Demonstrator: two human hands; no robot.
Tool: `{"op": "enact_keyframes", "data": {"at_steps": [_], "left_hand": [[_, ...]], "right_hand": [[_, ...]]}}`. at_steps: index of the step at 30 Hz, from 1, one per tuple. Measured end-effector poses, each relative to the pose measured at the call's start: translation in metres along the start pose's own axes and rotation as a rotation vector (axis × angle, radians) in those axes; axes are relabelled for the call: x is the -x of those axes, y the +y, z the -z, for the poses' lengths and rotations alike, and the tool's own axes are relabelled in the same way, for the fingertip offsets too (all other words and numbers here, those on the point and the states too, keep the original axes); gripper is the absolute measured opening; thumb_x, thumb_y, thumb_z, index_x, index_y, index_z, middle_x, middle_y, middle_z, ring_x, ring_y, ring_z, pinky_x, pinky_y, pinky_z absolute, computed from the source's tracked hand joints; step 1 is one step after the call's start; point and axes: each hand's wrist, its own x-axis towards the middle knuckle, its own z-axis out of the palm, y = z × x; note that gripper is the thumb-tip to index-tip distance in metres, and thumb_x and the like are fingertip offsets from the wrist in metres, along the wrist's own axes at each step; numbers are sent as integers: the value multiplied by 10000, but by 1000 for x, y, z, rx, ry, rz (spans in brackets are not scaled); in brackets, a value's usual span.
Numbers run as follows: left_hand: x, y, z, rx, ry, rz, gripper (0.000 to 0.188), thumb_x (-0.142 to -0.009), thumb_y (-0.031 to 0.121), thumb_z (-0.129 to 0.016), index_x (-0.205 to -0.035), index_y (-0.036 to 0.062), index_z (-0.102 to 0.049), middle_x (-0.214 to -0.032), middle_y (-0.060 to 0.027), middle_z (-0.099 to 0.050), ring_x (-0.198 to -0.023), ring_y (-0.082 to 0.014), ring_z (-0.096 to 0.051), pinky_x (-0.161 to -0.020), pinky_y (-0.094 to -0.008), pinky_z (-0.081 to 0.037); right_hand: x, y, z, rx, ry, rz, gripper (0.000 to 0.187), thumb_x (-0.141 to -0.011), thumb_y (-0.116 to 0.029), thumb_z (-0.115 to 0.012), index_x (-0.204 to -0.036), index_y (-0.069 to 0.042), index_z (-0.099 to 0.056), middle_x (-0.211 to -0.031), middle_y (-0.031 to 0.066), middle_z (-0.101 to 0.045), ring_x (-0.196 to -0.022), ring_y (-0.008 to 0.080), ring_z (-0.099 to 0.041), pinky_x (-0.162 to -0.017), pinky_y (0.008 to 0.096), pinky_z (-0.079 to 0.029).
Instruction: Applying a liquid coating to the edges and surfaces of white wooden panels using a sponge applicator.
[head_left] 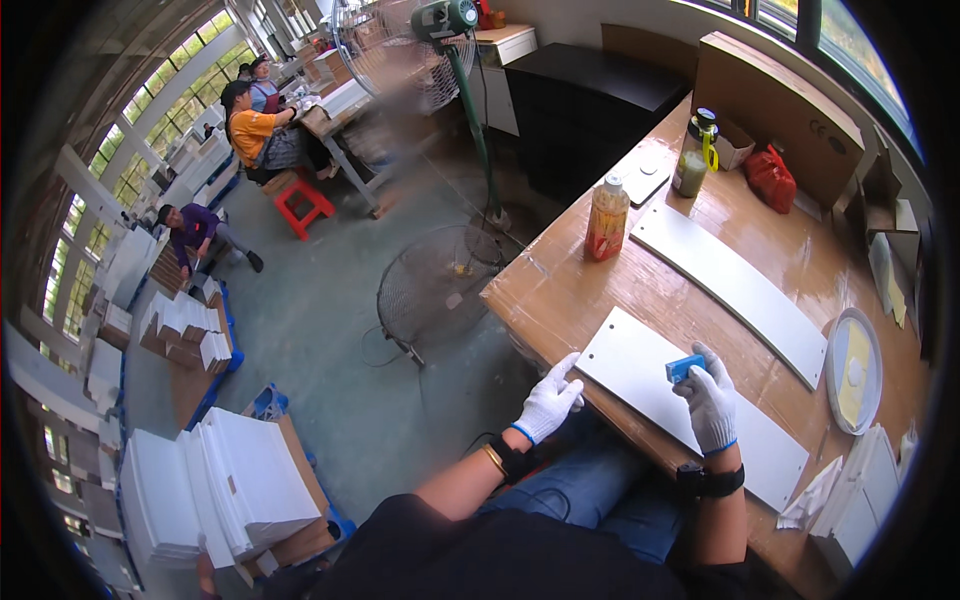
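Note:
Between the gloved fingers and thumb of my right hand (711, 405) is a small blue block (684, 369), held just above a white board (640, 372). My left hand (549, 402), also in a white glove, is at the board's left end with its index finger stretched out. Its fingertips reach the board's near left edge, and no object shows in that hand. The board lies flat along the table's near side and has small dark holes near its ends. Beyond it, roughly parallel, lies a second white board (730, 292).
On the brown table (560, 290) stand a drink bottle (606, 218), a green-filled bottle (692, 155), a red bag (770, 182) and a round white dish (853, 370). A large carton (780, 105) backs it. Stacked white boards (235, 480) and a fan (440, 280) are to the left; several people sit farther off.

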Motion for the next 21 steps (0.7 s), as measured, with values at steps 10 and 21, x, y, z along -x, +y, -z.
{"op": "enact_keyframes", "data": {"at_steps": [10,21], "left_hand": [[3,-3,-5,85,-26,14,608,-976,149,-585,-1519,98,-316,-762,-46,-613,-702,-94,-607,-669,-265,-558],[6,-11,-12,128,33,-37,588,-973,126,-591,-1495,79,-326,-777,-57,-627,-704,-111,-619,-699,-275,-561]], "right_hand": [[-16,12,77,338,128,297,463,-960,-114,-549,-1375,62,-441,-1083,95,-616,-954,156,-610,-878,292,-487],[-24,1,78,47,136,201,441,-961,-110,-540,-1370,28,-454,-1072,91,-611,-958,192,-631,-866,322,-513]]}}
